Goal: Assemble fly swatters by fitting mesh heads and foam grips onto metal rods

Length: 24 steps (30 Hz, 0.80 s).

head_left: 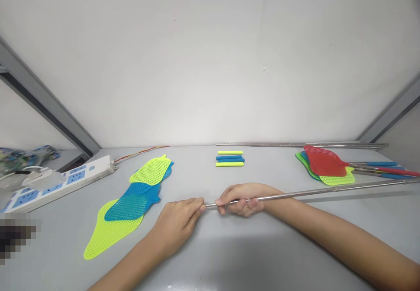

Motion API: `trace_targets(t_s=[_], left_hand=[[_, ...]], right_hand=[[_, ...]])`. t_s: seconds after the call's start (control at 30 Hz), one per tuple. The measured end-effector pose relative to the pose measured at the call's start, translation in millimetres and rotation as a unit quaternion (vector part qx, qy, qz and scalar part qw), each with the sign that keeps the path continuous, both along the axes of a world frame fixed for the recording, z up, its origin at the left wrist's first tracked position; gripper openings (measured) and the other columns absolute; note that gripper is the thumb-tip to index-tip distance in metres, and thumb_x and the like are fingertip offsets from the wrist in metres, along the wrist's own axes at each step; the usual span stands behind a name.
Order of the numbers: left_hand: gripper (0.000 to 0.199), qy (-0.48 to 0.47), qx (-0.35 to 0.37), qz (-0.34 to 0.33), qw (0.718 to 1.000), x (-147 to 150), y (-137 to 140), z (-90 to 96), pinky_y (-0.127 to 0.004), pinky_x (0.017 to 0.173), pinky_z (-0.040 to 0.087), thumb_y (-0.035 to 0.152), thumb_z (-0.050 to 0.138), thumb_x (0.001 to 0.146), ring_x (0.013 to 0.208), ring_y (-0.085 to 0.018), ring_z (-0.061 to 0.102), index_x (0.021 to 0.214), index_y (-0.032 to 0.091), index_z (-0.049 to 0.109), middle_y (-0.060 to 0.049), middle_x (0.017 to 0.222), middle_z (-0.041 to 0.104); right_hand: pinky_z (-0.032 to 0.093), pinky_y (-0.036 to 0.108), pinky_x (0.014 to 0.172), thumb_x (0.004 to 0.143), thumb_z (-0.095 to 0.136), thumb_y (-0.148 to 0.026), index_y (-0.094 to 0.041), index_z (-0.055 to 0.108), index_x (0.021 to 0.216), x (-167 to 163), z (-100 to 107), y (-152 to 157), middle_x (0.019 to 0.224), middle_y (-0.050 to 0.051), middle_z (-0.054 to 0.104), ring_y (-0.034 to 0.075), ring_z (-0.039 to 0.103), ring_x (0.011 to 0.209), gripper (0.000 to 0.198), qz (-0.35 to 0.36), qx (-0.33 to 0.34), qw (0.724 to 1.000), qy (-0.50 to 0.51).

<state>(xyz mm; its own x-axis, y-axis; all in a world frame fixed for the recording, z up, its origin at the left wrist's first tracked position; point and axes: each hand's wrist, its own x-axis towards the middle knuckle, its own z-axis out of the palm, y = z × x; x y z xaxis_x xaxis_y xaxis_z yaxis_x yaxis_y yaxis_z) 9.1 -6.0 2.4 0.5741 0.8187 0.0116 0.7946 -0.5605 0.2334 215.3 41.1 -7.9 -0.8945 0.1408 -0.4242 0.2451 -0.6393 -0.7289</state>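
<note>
A long telescopic metal rod (302,194) runs from the middle of the table out to the right edge of the view. My right hand (244,199) is closed around it near its left end. My left hand (183,216) is closed over the left tip, hiding whatever is inside the fist. To the left lie loose fly swatter heads, a yellow-green one (113,229) under a blue one (129,203), with another yellow-green one (151,170) on top. Beyond my hands, several yellow-green and blue handle sleeves (229,164) lie in a short row.
Fly swatters with a red head (324,162) on top are piled at the right. More metal rods (295,145) lie along the wall. A white power strip (82,173) with a plugged-in adapter (42,178) occupies the left side. Grey frame posts (46,94) flank the table.
</note>
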Motion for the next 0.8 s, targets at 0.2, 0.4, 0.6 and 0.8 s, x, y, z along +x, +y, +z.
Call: trace_targets(t_s=[0.2, 0.4, 0.6, 0.8], left_hand=[[0.033, -0.006, -0.023, -0.006, 1.000, 2, -2, 0.2, -0.022, 0.050, 0.027, 0.029, 0.018, 0.087, 0.052, -0.011, 0.044, 0.066, 0.020, 0.041, 0.003, 0.059, 0.049], [0.033, -0.019, -0.024, -0.004, 1.000, 2, -1, -0.8, -0.022, 0.050, 0.028, 0.030, 0.018, 0.086, 0.052, -0.011, 0.044, 0.064, 0.019, 0.040, 0.002, 0.059, 0.048], [0.034, -0.042, -0.044, -0.003, 0.998, 1, -1, 2.0, -0.023, 0.051, 0.029, 0.032, 0.019, 0.086, 0.053, -0.011, 0.043, 0.062, 0.019, 0.040, 0.002, 0.058, 0.046], [0.037, -0.067, -0.051, 0.008, 0.996, 1, 3, 5.4, -0.024, 0.056, 0.032, 0.035, 0.020, 0.086, 0.059, -0.012, 0.044, 0.066, 0.019, 0.046, 0.001, 0.062, 0.048]], right_hand=[[0.015, 0.011, 0.018, 0.077, 0.046, -0.033, -0.013, 0.050, 0.078, -2, 8, -4, 0.037, -0.012, 0.025, 0.002, 0.018, 0.022, 0.020, 0.012, 0.044, 0.998, -0.040], [0.015, 0.011, 0.018, 0.078, 0.045, -0.033, -0.013, 0.050, 0.079, -3, 12, -5, 0.038, -0.011, 0.026, 0.001, 0.017, 0.022, 0.021, 0.006, 0.055, 0.998, -0.044], [0.015, 0.012, 0.019, 0.078, 0.046, -0.033, -0.012, 0.050, 0.080, -2, 9, -5, 0.039, -0.011, 0.025, 0.001, 0.017, 0.023, 0.021, 0.007, 0.049, 0.998, -0.028], [0.017, 0.010, 0.022, 0.078, 0.045, -0.033, -0.012, 0.050, 0.081, -1, 5, -3, 0.041, -0.011, 0.027, 0.000, 0.017, 0.025, 0.022, -0.015, 0.025, 1.000, -0.008]])
